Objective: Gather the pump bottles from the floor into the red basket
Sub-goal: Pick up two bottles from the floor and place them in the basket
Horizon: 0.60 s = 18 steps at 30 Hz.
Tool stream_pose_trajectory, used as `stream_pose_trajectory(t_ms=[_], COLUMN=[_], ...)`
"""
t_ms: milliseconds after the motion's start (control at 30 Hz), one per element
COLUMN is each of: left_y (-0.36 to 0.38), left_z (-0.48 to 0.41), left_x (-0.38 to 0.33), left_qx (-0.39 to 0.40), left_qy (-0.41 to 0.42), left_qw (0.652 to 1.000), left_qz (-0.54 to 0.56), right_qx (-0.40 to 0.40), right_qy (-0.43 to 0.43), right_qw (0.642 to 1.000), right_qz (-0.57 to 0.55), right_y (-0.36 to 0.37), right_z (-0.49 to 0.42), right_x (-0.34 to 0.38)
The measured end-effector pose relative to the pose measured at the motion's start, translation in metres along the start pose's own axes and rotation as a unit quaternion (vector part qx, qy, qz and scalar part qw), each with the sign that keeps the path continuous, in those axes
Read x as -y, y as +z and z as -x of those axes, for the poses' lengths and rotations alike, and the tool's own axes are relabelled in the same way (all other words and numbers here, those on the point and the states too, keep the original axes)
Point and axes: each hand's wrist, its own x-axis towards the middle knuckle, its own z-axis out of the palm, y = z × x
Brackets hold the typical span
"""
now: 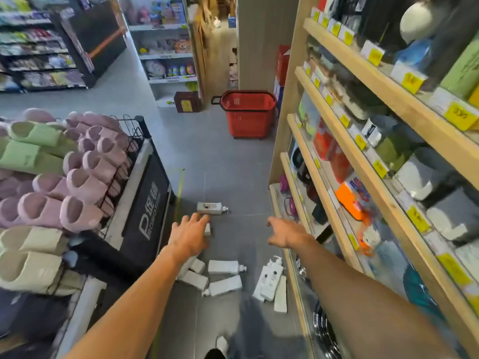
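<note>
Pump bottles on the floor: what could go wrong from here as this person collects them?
1. The red basket stands well down the aisle, so bottles carried there by the armful may get dropped.
2. The cluster of bottles lies just ahead of the shoe; a step could land on one and slip.
3. The pair of bottles beside the wooden shelf might be overlooked.

Open grey floor [228, 164] runs ahead of both sets of fingertips to the red basket [247, 112]. A slipper rack [145, 187] stands close left of the fingers of the left hand [190, 235], and wooden shelving [293, 161] just right of those of the right hand [285, 233]. Pump bottles [224, 266] lie scattered just beyond and beneath them.
</note>
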Motion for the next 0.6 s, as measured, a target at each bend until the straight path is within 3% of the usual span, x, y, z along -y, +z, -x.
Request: stream_pose_trajectory(t_ms=[367,533,600], left_y=[0.051,0.104,0.11], left_z=[-0.125,-0.176,-0.186], left_x=[0.026,0.036,0.04], left_qx=[0.07,0.126,0.103], left_qy=[0.0,-0.013,-0.019], left_qw=[0.996,0.989,0.991], left_qz=[0.057,0.073,0.082], right_qx=[0.056,0.116,0.122], right_qy=[0.029,0.07,0.082], right_qw=[0.998,0.988,0.987], right_qz=[-0.032,-0.073,-0.069], right_y=[0.021,0.081,0.097], right_z=[-0.139,-0.183,-0.189], right_x=[0.025,-0.009,-0.024])
